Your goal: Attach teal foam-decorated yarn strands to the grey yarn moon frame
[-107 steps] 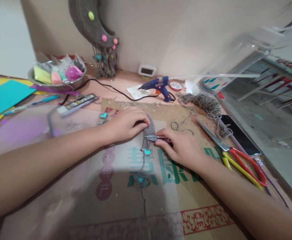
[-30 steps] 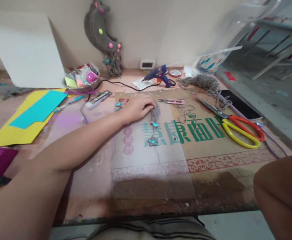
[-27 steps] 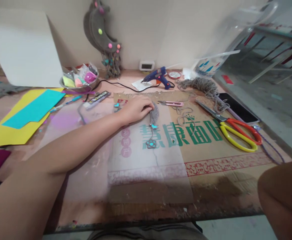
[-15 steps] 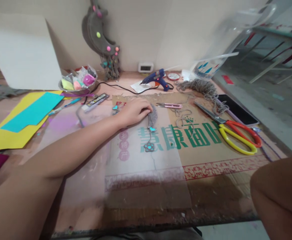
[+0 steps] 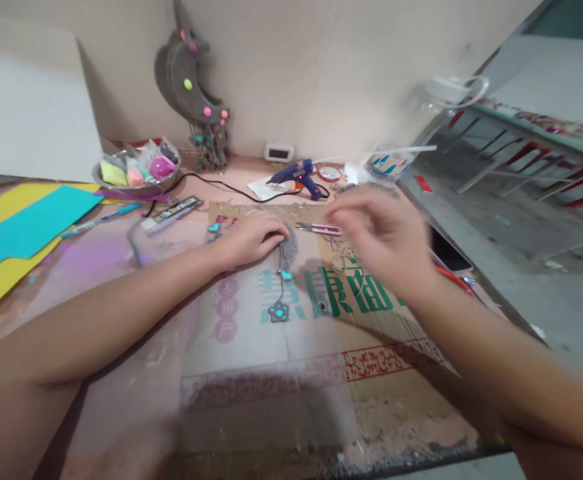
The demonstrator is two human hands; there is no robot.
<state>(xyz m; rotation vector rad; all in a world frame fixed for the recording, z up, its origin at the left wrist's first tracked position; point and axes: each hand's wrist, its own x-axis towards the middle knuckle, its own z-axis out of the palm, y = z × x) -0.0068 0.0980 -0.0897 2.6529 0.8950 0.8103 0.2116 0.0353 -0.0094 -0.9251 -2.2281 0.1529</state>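
My left hand [image 5: 254,240] rests on the board, its fingers closed on the edge of a grey felt piece [image 5: 290,243] that is partly hidden beneath it. From there a grey cord hangs with a small turquoise ornament [image 5: 285,274] and a grey flower with a turquoise centre [image 5: 278,312]. My right hand [image 5: 381,240] is in the air over the right of the board, smeared by motion; whether it holds anything cannot be made out. Close to its fingertips lie pink thread snips [image 5: 320,229] and loose grey yarn [image 5: 342,260].
Behind are a blue glue gun [image 5: 296,177], a small white clock [image 5: 278,152] and a bowl of bagged clay [image 5: 136,172]. A decorated grey moon [image 5: 186,87] stands against the wall. Blue sheet [image 5: 36,223] lies left; a phone [image 5: 448,250] and partly hidden scissors [image 5: 454,279] lie right.
My right hand has come in from the lower right to above the board, now covering the yarn bundle and most of the scissors. My left hand stays on the grey piece. The view has shifted slightly.
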